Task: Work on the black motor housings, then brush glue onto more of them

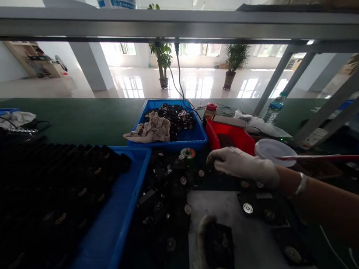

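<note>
My left hand [206, 254], in a white glove, holds a flat black square part [219, 246] over a white board [232, 207], thumb and fingers at its edges. My right hand [234, 162], also gloved, is stretched forward beside the red bin [249, 142]. Its fingers curl together over the far edge of a pile of black parts [170, 188]; a dark patch shows at the fingertips, too dim to name. Several black square parts with silver discs [248, 208] lie at the board's right side.
A large blue tray [125, 223] with rows of black parts stands left. Behind the pile is a blue tray [187, 142] with small black parts and a crumpled cloth [152, 129]. A white tub [272, 151], a red stick [328, 157] and a bottle [275, 107] stand right.
</note>
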Motion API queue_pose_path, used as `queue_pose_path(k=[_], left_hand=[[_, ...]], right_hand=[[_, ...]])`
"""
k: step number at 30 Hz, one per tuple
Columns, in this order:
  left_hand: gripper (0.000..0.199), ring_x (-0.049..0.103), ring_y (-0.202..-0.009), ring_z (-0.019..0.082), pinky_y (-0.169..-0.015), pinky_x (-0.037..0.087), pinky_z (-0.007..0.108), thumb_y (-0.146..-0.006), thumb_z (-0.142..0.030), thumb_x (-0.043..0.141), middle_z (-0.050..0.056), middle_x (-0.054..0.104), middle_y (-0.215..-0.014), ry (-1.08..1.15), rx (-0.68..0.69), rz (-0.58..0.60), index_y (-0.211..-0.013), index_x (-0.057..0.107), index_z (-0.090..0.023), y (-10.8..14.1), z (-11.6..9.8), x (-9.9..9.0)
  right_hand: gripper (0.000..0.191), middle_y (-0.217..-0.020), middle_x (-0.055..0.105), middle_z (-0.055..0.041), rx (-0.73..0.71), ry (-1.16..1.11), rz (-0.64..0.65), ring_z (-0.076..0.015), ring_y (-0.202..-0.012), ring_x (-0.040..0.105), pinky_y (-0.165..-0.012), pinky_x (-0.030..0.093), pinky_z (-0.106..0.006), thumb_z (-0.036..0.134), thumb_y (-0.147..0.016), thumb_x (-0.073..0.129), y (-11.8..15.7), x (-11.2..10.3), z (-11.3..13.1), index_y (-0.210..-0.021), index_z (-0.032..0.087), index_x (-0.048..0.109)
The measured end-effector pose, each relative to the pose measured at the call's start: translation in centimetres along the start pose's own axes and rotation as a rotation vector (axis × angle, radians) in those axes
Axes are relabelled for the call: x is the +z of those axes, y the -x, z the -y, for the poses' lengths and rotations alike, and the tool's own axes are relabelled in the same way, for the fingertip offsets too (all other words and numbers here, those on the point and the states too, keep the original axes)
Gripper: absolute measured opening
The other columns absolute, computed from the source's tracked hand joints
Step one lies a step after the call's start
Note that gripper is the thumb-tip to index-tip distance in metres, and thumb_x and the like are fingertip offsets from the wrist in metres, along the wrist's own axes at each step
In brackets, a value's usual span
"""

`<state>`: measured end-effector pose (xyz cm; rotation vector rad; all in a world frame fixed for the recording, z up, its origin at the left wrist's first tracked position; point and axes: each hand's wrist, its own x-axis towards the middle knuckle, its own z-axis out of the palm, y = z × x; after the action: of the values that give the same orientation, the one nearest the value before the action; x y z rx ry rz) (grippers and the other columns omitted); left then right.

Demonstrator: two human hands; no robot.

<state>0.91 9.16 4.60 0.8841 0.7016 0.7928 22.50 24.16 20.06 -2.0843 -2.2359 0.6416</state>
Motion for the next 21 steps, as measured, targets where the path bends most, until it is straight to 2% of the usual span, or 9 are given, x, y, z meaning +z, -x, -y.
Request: queue_pose_path(k=[2, 4, 7, 10, 12, 15, 17, 21], left_hand=[[0.077, 0.058, -0.135, 0.037, -0.105, 0.054, 0.043, -0.077, -0.023, 0.083, 0.005, 0.051, -0.159, 0.044, 0.072, -0.052, -0.147, 0.054, -0.036, 0.3, 1.2, 0.3], [0.082, 0.058, -0.133, 0.038, -0.105, 0.054, 0.046, -0.071, -0.025, 0.083, 0.006, 0.050, -0.157, 0.127, 0.157, -0.107, -0.147, 0.053, -0.035, 0.6, 2.1, 0.7], [0.085, 0.059, -0.134, 0.037, -0.105, 0.054, 0.045, -0.067, -0.022, 0.081, 0.005, 0.052, -0.155, 0.212, 0.160, -0.169, -0.146, 0.053, -0.038, 1.7, 2.2, 1.3], [0.086, 0.050, -0.145, 0.033, -0.112, 0.049, 0.039, -0.071, -0.013, 0.076, 0.004, 0.053, -0.157, 0.146, 0.103, -0.199, -0.150, 0.052, -0.037, 3.0, 0.6, 1.3], [0.083, 0.052, -0.144, 0.031, -0.116, 0.046, 0.037, -0.078, -0.012, 0.073, 0.005, 0.053, -0.159, 0.077, 0.102, -0.185, -0.155, 0.050, -0.034, 3.5, -0.5, 1.2], [0.082, 0.061, -0.134, 0.030, -0.116, 0.047, 0.040, -0.085, -0.015, 0.073, 0.007, 0.052, -0.160, 0.045, 0.110, -0.155, -0.160, 0.043, -0.032, 3.7, -1.3, 0.8], [0.081, 0.062, -0.132, 0.029, -0.116, 0.047, 0.040, -0.086, -0.016, 0.072, 0.007, 0.054, -0.158, 0.024, 0.120, -0.164, -0.160, 0.043, -0.031, 3.6, -1.4, 0.8], [0.082, 0.066, -0.126, 0.028, -0.110, 0.051, 0.038, -0.084, -0.012, 0.067, 0.008, 0.062, -0.149, -0.039, 0.137, -0.187, -0.160, 0.043, -0.028, 3.3, -2.0, 1.1]], right_hand=[[0.022, -0.095, 0.080, -0.0004, 0.018, -0.041, 0.064, -0.0148, -0.085, 0.075, -0.079, 0.060, -0.026, 0.014, -0.102, 0.059, 3.6, 3.3, -0.5, -0.111, 0.019, 0.078], [0.014, -0.094, 0.078, -0.0019, 0.019, -0.055, 0.106, -0.0155, -0.081, 0.075, -0.077, 0.062, -0.030, 0.022, -0.105, 0.063, 6.0, 6.6, -0.8, -0.107, 0.016, 0.076], [0.022, -0.114, 0.075, -0.0070, -0.040, -0.020, 0.057, -0.0214, -0.099, 0.074, -0.089, 0.063, -0.042, 0.033, -0.104, 0.069, 8.0, 10.1, -0.7, -0.117, 0.015, 0.071], [0.030, -0.137, 0.066, -0.0133, -0.153, 0.038, -0.027, -0.0280, -0.123, 0.066, -0.105, 0.055, -0.052, 0.021, -0.105, 0.063, 9.7, 10.9, -0.5, -0.134, 0.017, 0.065], [0.037, -0.139, 0.065, -0.0163, -0.249, 0.067, -0.036, -0.0296, -0.128, 0.063, -0.109, 0.051, -0.053, 0.007, -0.102, 0.053, 10.8, 10.5, -0.6, -0.136, 0.016, 0.066], [0.045, -0.134, 0.069, -0.0147, -0.436, 0.074, 0.030, -0.0278, -0.124, 0.066, -0.107, 0.052, -0.046, -0.001, -0.094, 0.052, 11.8, 10.3, -1.4, -0.130, 0.019, 0.072], [0.045, -0.133, 0.071, -0.0127, -0.550, 0.060, 0.078, -0.0261, -0.121, 0.068, -0.106, 0.053, -0.041, 0.000, -0.090, 0.058, 11.8, 11.0, -2.1, -0.128, 0.020, 0.073], [0.030, -0.109, 0.077, -0.0114, -0.632, 0.024, 0.076, -0.0234, -0.096, 0.075, -0.088, 0.060, -0.035, 0.005, -0.094, 0.058, 11.7, 13.3, -3.7, -0.115, 0.017, 0.076]])
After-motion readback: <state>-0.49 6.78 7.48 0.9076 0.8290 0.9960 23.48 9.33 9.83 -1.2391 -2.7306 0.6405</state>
